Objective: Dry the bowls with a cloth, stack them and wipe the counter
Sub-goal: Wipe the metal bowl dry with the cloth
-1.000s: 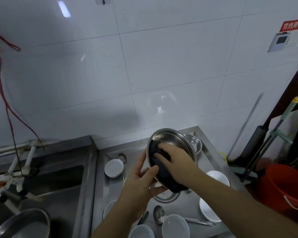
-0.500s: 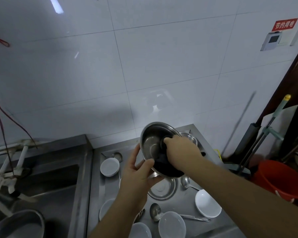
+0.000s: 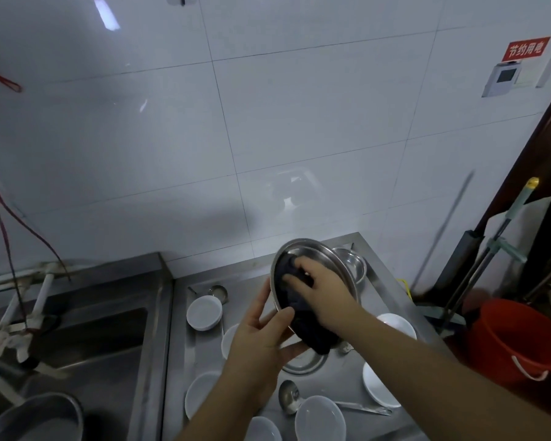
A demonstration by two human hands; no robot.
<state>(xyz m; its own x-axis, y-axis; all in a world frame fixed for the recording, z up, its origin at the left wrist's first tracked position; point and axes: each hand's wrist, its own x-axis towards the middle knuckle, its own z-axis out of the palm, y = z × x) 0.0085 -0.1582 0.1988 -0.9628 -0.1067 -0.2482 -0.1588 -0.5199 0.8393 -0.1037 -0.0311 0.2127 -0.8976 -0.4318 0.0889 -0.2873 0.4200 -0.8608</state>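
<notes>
**Steel bowl held tilted above the worktop, dark cloth pressed inside**

Far left: steel sink basin (image 3: 86,338), matte and rectangular, with a round metal pan (image 3: 35,418) at its near corner. White pipes and a red cord hang above it.

Stainless worktop (image 3: 382,281), brushed and dull. White ceramic dishes lie on it, smooth and round: a small dish (image 3: 204,312) towards the back, bowls (image 3: 320,418) at the near edge. A steel ladle (image 3: 288,397) lies among them.

Left hand (image 3: 258,338) grips the lower rim of the steel bowl (image 3: 325,254), thumb curled over the edge, fingers behind it. The bowl is shiny, shallow, tipped up on edge, clear of the worktop.

Right hand (image 3: 322,291) reaches into the bowl, fingers curled into the cloth (image 3: 303,316); the cloth is dark, soft, bunched, its end hanging out below the rim.

Another steel bowl (image 3: 353,264) sits just behind. Far right: red plastic bucket (image 3: 522,338) on the floor.
</notes>
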